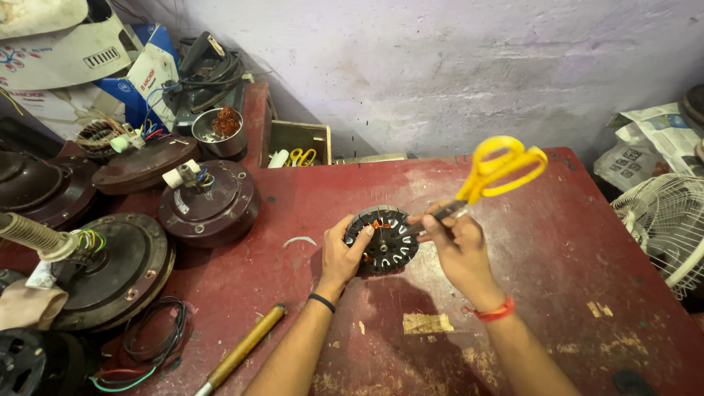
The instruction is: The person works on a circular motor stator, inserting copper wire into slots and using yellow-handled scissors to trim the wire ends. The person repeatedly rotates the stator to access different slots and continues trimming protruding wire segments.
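Head view: a round dark motor stator (383,238) with copper windings lay flat near the middle of the worn red bench (557,242). The left hand (342,253) cupped its left edge, the grip closed on the rim with the thumb on top. The right hand (460,246) touched the stator's right side, its grip closed around the blades of yellow-handled scissors (493,173), whose handles stuck up and to the right while the tips pointed at the stator's centre. A black band sat on the left wrist, a red thread on the right. To the left stood several brown ceiling-fan motor housings (211,202) with coloured wires. A wooden-handled tool (242,350) lay near the left forearm. At the far right edge sat a white fan guard (664,220).
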